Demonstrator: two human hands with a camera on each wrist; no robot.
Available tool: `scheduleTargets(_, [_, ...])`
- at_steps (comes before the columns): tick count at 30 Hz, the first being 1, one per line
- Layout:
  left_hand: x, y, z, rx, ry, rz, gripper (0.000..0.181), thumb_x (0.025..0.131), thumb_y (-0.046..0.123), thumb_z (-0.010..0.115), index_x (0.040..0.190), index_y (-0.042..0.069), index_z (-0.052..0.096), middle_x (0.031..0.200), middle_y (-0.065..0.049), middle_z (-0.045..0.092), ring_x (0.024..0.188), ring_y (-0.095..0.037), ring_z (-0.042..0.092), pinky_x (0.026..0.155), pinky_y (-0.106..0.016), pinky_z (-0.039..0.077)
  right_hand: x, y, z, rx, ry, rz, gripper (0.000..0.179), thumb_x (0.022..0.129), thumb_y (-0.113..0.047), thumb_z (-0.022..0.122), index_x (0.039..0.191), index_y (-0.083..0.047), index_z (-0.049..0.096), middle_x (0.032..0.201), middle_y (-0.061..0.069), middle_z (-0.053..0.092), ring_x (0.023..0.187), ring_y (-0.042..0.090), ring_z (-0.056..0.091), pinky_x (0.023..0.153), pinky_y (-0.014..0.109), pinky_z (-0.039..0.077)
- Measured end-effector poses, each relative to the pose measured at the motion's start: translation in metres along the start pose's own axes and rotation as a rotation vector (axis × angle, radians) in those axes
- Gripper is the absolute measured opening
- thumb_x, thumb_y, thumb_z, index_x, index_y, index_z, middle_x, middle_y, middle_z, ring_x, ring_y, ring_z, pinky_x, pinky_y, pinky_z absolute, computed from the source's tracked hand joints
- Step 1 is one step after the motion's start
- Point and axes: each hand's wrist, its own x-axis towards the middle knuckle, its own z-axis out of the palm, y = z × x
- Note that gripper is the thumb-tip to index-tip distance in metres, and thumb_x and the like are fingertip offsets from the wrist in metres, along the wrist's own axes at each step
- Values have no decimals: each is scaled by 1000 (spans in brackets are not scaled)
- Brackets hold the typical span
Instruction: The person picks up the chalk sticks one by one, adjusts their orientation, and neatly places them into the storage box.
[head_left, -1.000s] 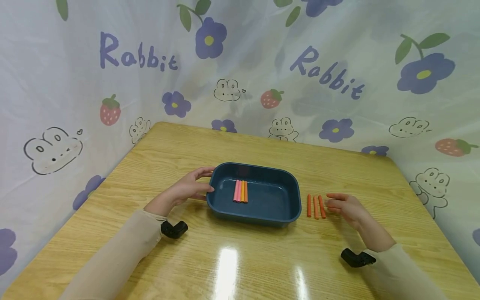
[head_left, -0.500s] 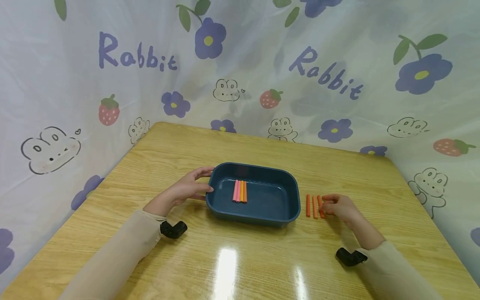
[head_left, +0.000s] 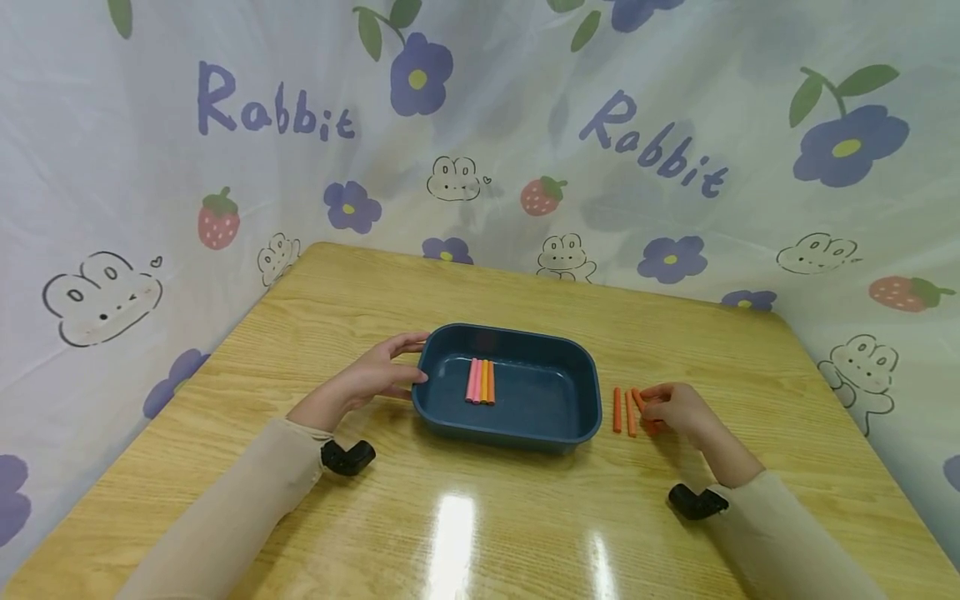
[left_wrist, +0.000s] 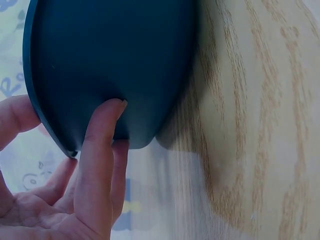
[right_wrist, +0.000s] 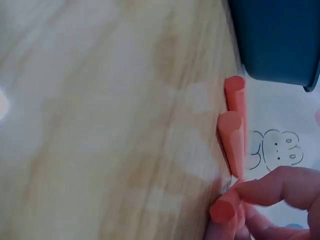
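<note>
A dark blue rectangular box (head_left: 517,437) stands mid-table. My left hand (head_left: 371,375) rests at its left end, fingers spread. In the left wrist view, the left fingers (left_wrist: 97,145) touch the outer wall and rim. Inside the box, several crayons (head_left: 480,382), pink, yellow-orange and orange, lie side by side. To the right of the box, two orange-red crayons (head_left: 624,412) lie on the table. Beside them my right hand (head_left: 678,410) pinches a third orange-red crayon (right_wrist: 225,207) between thumb and finger; it is tilted and partly hidden by the fingers.
The wooden table (head_left: 360,292) reaches back to a printed curtain (head_left: 480,108) with rabbits, flowers and strawberries. Black wrist mounts (head_left: 697,502) sit on both beige sleeves. Light glares on the near tabletop.
My right hand has moved left onto the rightmost crayon and taken hold of it, and that crayon has tilted. The left hand and the box have stayed in place.
</note>
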Motion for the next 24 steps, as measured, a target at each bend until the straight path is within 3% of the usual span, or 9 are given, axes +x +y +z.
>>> scheduleTargets(6, [-1,1,0,-2,4,-4,73,84,0,62,146,8,25,146,-22,21,107,-41,54,76,-45,54,3,4,-8,300,-114,53,52,91,-2,52,132,20,30,98,5,59,80,11,59,74,30,54])
scheduleTargets(12, [-2,2,0,-2,5,-9,72,83,0,62,146,7,26,146,-21,22,105,-40,55,76,-45,54,3,7,-15,486,-199,58,63,92,-5,50,139,18,15,100,1,54,84,9,57,79,27,51])
scheduleTargets(16, [-2,3,1,0,2,-10,72,83,0,61,146,7,26,146,-21,22,105,-40,55,76,-45,54,2,7,-17,614,-244,58,56,94,-6,49,140,11,22,98,-2,60,85,10,59,80,27,51])
scheduleTargets(17, [-2,3,1,0,3,-9,72,83,0,61,146,7,26,146,-21,22,105,-41,55,76,-45,54,2,7,-18,652,-255,56,48,95,-5,49,137,7,31,98,-2,61,86,11,60,80,27,51])
scheduleTargets(20, [-3,4,1,-4,7,-9,72,83,0,61,146,7,26,146,-21,22,105,-42,55,76,-45,54,2,5,-19,743,-280,45,27,95,-4,48,122,-4,52,98,0,64,86,12,61,79,27,51])
scheduleTargets(23, [-4,4,2,-6,11,-9,72,83,0,61,146,7,26,146,-21,22,106,-42,55,76,-45,54,2,2,-20,797,-287,39,19,95,-2,46,104,-13,59,98,2,63,84,12,61,78,27,52])
scheduleTargets(24, [-4,5,2,-6,12,-10,72,83,0,61,146,7,26,146,-21,22,106,-42,55,76,-45,54,3,0,-20,800,-286,37,20,95,-1,46,104,-13,59,98,3,63,83,12,61,78,27,52])
